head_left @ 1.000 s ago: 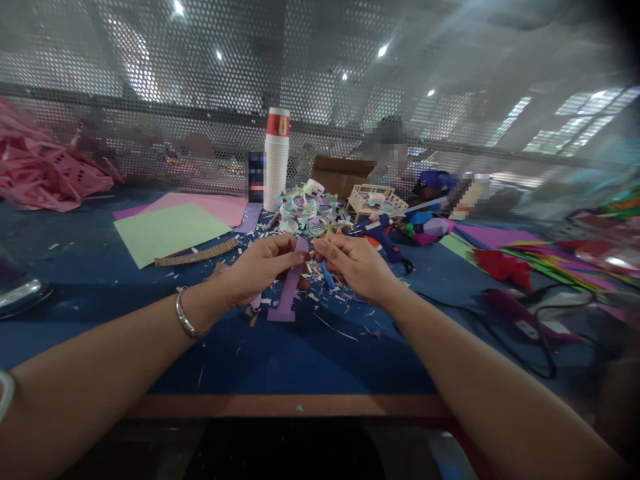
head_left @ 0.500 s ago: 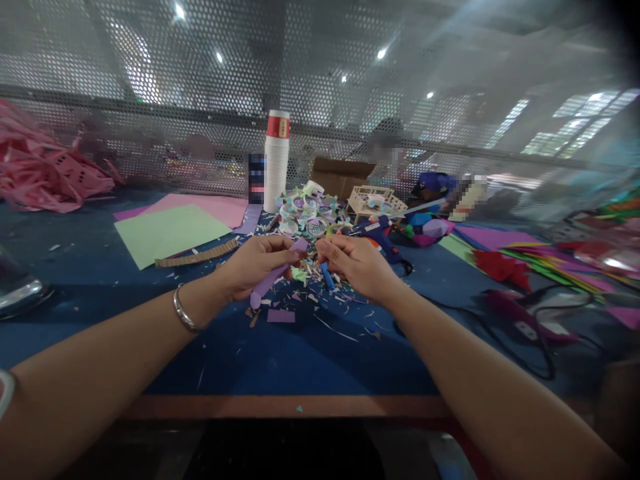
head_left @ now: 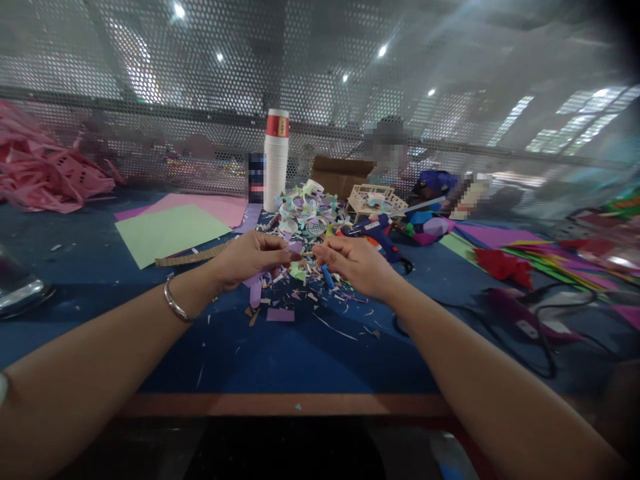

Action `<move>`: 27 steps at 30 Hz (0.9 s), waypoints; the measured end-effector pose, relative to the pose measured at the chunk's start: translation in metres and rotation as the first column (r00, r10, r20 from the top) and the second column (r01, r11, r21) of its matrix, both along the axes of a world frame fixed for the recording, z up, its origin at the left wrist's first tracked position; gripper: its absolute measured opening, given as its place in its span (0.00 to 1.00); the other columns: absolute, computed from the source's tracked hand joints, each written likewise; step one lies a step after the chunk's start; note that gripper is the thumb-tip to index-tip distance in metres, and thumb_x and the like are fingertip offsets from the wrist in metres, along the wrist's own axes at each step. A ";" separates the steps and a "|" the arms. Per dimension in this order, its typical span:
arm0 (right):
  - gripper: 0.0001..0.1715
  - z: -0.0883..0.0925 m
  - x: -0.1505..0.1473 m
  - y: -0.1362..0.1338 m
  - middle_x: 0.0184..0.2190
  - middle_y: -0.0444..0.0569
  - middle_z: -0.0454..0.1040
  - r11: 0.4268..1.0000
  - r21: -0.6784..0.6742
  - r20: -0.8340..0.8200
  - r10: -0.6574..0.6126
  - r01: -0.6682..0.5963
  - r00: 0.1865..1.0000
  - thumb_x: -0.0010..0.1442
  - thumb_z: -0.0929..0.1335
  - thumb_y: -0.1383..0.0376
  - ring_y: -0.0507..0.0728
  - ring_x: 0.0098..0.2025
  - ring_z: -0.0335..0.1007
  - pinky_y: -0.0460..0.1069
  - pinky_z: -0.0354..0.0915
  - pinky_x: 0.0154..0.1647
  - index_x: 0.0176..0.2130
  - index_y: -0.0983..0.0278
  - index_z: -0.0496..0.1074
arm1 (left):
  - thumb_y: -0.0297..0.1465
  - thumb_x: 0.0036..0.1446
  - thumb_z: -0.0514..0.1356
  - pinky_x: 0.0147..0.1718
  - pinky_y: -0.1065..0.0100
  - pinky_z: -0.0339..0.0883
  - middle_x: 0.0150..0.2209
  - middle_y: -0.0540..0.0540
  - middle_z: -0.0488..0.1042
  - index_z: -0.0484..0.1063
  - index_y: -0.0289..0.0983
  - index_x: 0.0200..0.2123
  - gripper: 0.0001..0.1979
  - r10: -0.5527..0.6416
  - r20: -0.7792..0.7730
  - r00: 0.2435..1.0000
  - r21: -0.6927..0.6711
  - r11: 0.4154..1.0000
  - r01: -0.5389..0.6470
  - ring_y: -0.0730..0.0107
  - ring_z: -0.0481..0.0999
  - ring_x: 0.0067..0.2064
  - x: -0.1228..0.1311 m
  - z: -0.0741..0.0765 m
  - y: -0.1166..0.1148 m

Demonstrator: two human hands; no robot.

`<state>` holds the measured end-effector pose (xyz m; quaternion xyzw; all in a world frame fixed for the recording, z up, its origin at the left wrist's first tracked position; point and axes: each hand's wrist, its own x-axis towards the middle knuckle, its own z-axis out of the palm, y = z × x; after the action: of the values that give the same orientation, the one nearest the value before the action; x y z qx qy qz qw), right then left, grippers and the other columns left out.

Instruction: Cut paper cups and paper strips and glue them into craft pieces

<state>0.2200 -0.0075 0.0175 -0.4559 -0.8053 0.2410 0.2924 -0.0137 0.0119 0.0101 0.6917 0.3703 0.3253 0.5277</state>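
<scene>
My left hand (head_left: 253, 260) is closed in a pinch on a purple paper strip (head_left: 295, 248), whose tip shows past the thumb. More purple paper (head_left: 255, 293) appears below that hand; whether it belongs to the same strip I cannot tell. Opposite, my right hand (head_left: 357, 263) has thumb and forefinger pressed together, a small gap away from the strip's tip. What the right fingers hold, if anything, is too small to make out. Under both hands lie paper scraps (head_left: 300, 272), a small blue piece (head_left: 327, 277) and a purple rectangle (head_left: 281, 315).
Beyond my hands stand a paper cup stack (head_left: 277, 160), a pile of cut paper rings (head_left: 307, 210) and a small wooden frame (head_left: 375, 200). A blue glue gun (head_left: 383, 235) lies behind my right hand. Coloured sheets (head_left: 173, 230) are at left; a cord (head_left: 500, 343) runs at right.
My left hand has shifted slightly left and up, turning so that less of the purple strip shows. The right hand has hardly moved, its fingertips slightly farther left.
</scene>
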 end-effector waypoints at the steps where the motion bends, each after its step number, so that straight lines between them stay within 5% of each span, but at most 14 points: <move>1: 0.31 0.000 0.000 0.000 0.21 0.41 0.58 1.000 0.002 0.011 0.001 -0.001 1.000 0.66 0.61 0.40 0.50 0.23 0.53 0.49 0.49 0.26 0.29 0.62 0.69 | 0.36 0.53 0.69 0.28 0.72 0.60 0.22 0.52 0.71 0.76 0.35 0.24 0.12 -0.002 -0.018 1.000 0.016 1.000 0.002 0.78 0.68 0.25 0.000 0.000 0.000; 11: 0.31 0.001 -0.001 -0.002 0.24 0.42 0.60 1.000 0.008 0.062 0.019 -0.020 0.998 0.67 0.61 0.40 0.50 0.24 0.53 0.50 0.48 0.26 0.28 0.62 0.65 | 0.32 0.52 0.67 0.27 0.70 0.56 0.22 0.52 0.71 0.80 0.38 0.26 0.05 0.012 -0.133 0.991 0.064 0.998 -0.004 0.76 0.63 0.25 0.001 0.005 -0.004; 19: 0.31 0.000 -0.002 -0.003 0.21 0.42 0.60 0.999 0.022 0.059 0.030 -0.032 0.998 0.67 0.60 0.41 0.51 0.24 0.53 0.50 0.49 0.26 0.28 0.62 0.67 | 0.34 0.52 0.67 0.27 0.71 0.56 0.21 0.52 0.69 0.78 0.37 0.23 0.09 -0.030 -0.133 0.991 0.054 0.998 0.037 0.76 0.64 0.25 -0.002 0.003 -0.002; 24: 0.32 -0.001 -0.001 -0.001 0.21 0.42 0.62 0.999 0.034 -0.001 -0.018 0.018 1.000 0.66 0.61 0.40 0.51 0.24 0.55 0.49 0.51 0.26 0.28 0.62 0.68 | 0.34 0.54 0.67 0.29 0.70 0.60 0.22 0.50 0.72 0.77 0.38 0.22 0.10 -0.043 -0.048 0.998 -0.019 0.999 0.042 0.75 0.68 0.26 0.002 0.001 -0.003; 27: 0.31 -0.003 -0.001 0.002 0.20 0.41 0.61 0.998 0.002 -0.102 -0.061 0.062 0.993 0.65 0.63 0.40 0.50 0.23 0.54 0.48 0.51 0.25 0.29 0.62 0.69 | 0.32 0.55 0.67 0.32 0.70 0.63 0.27 0.47 0.77 0.80 0.37 0.27 0.07 0.054 0.084 0.995 -0.081 0.996 -0.047 0.74 0.71 0.29 0.007 0.000 -0.005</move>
<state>0.2188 -0.0059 0.0141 -0.4669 -0.7755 0.2528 0.3416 -0.0070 0.0072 0.0105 0.6460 0.3771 0.3531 0.5619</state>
